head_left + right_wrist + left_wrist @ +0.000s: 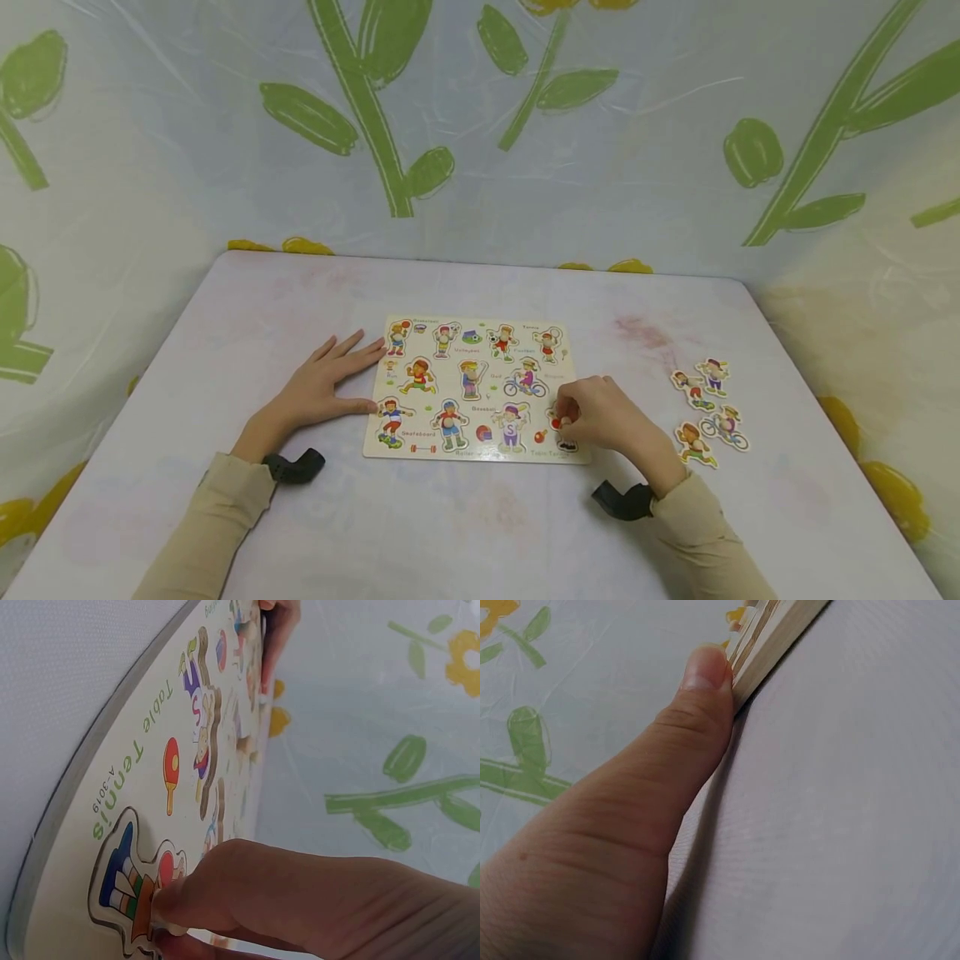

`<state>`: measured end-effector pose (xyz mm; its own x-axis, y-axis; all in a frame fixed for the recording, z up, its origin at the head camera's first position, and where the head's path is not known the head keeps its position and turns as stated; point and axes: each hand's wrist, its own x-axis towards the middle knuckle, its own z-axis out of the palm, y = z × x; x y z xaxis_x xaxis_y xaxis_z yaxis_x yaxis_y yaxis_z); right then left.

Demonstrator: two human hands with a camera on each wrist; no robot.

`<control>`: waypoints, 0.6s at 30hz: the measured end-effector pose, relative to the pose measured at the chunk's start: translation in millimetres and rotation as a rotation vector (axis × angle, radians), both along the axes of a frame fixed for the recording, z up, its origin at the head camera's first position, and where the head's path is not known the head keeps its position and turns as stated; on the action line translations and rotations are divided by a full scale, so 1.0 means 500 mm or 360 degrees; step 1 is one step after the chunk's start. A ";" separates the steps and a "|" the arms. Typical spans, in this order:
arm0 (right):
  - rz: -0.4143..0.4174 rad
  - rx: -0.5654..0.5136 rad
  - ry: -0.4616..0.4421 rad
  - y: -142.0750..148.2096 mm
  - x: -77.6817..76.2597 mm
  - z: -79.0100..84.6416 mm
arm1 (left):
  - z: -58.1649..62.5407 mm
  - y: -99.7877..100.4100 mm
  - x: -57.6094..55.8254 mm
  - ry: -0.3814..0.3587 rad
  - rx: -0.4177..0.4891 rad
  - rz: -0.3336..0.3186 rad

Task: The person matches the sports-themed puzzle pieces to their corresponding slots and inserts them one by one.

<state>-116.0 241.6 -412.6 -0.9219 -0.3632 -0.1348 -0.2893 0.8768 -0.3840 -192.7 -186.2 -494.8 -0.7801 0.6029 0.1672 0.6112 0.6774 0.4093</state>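
Bent thumb and fingers of the right hand (606,415) are pinching a painted figure piece (136,896), which is lying in its curvy cutout at the lower right of a flat, pale wooden board (478,419). Straight, spread fingers of the left hand (324,389) are touching the board's left edge. Four loose figures (696,443) with wavy outlines are lying rightward on textured cloth (487,521).
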 end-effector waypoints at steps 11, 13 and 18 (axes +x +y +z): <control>0.0080 -0.0034 0.0043 0.010 0.003 0.016 | 0.001 0.000 0.000 0.0026 -0.0002 -0.0017; 0.0081 -0.0046 0.0055 0.015 0.005 0.017 | 0.002 0.000 0.000 0.0025 -0.0001 -0.0023; 0.0070 -0.0052 0.0091 0.032 0.008 0.021 | 0.003 -0.002 0.001 0.0022 0.0013 -0.0033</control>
<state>-111.8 257.6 -401.9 -0.9107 -0.4071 -0.0699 -0.3496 0.8499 -0.3943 -192.0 -187.2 -493.4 -0.7650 0.6175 0.1830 0.6308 0.6610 0.4064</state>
